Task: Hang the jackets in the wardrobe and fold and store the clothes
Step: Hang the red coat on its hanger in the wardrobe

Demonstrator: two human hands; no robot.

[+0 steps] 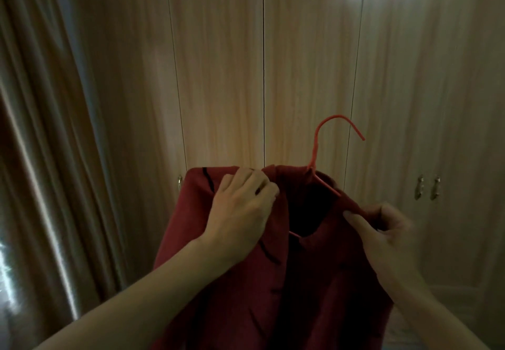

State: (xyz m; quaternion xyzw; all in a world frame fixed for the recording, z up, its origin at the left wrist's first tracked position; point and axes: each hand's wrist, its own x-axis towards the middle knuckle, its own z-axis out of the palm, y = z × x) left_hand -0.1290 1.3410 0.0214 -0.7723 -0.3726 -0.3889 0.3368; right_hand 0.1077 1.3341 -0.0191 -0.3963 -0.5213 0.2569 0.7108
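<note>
While the red jacket (246,281) is held up in front of the closed wardrobe (218,76), the step in hand appears to be seating the garment on the red hanger (318,169). The left hand (240,207) grips the jacket fabric at the left side of the neck opening, fingers curled over the upper edge. The right hand (382,234) pinches the fabric at the right shoulder, where the hanger arm runs under the cloth. The hands are apart, one on each side of the neck opening.

The hanger hook rises above the collar, its open end curving to the right and downward. Part of the hanger's lower arm shows inside the neck opening. The jacket's long axis runs roughly vertically, collar uppermost, body hanging down between the forearms; its lower hem is out of view.

All visible wardrobe doors are shut, with a handle (179,183) at the left and paired handles (427,187) at the right. A curtain (41,158) hangs at the left. The next move likely calls for settling both shoulders on the hanger, then freeing one hand to open a door.
</note>
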